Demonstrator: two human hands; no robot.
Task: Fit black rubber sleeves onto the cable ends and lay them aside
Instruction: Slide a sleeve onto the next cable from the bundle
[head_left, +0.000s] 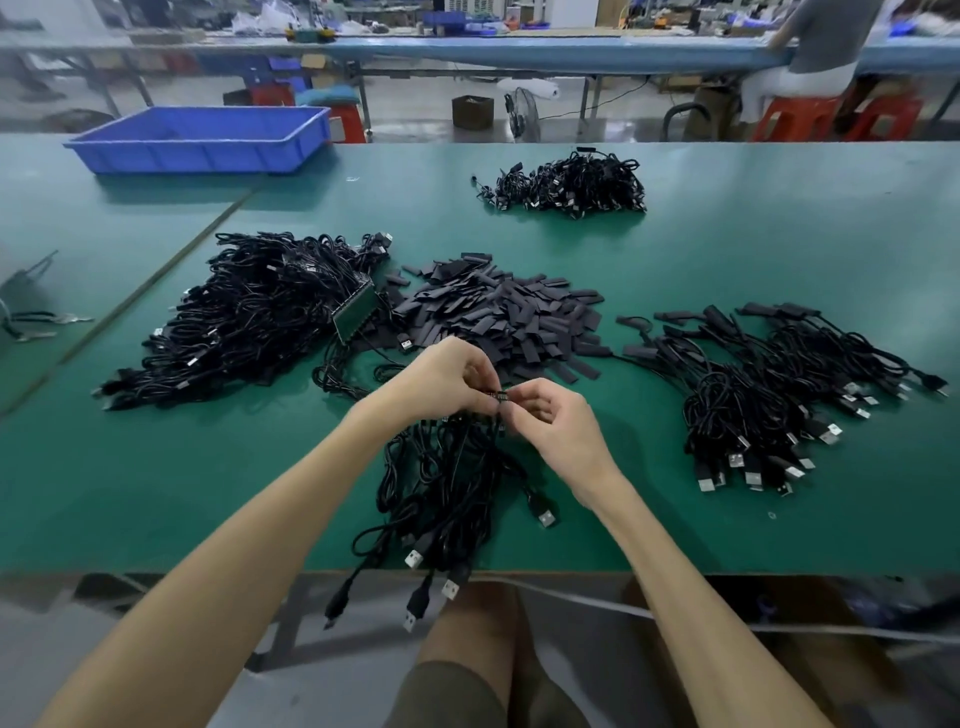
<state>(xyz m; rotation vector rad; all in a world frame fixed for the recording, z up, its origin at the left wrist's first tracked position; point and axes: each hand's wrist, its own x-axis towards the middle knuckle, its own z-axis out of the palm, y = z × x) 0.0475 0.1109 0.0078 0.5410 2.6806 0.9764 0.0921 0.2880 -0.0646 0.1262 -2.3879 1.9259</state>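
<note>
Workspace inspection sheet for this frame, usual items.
Surface: green mat table.
Job's things: loose black sleeve pile at centre; sleeved cables laid at right.
Clutter: blue tray far left; green board at the left heap's edge.
Hands: left hand and right hand both pinch one small black piece; sleeve or cable end, cannot tell.
Cables: big heap left, small heap far, bundle under the hands, plugs hanging over the near edge.
Surroundings: seated person at far bench, red stools, floor fan.

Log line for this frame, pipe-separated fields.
phase: sleeve fitting | left hand: pinches cable end | right hand: pinches same cable end | sleeve pile: beyond hands
</note>
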